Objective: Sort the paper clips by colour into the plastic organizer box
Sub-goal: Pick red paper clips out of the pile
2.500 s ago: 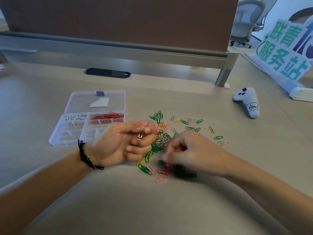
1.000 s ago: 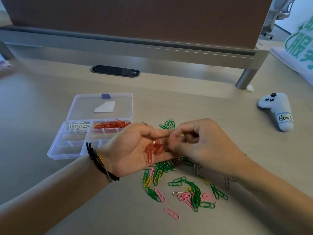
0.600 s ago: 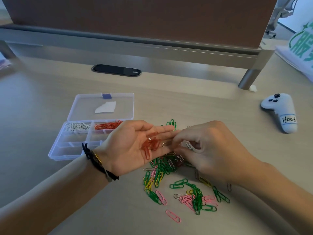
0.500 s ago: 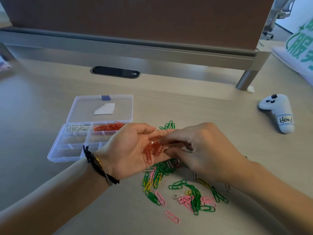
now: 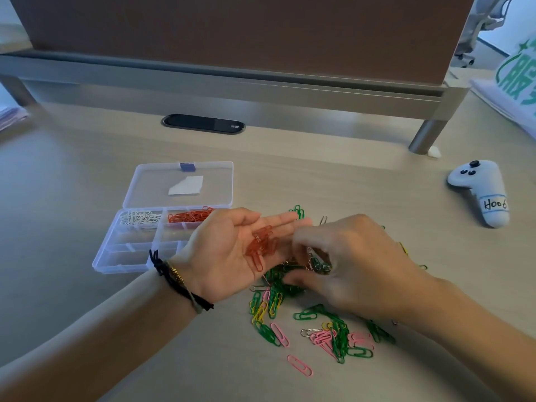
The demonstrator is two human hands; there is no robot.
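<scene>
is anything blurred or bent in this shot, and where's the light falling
Head view: the right hand is motion-blurred over the loose clips; the left hand and its red clips are sharper; wide-angle bending curves the desk; soft light, faint shadows.

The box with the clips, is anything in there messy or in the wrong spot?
Nothing stands out. In the box, white clips fill one compartment and red clips the next, unmixed. The other compartments look empty.
</scene>
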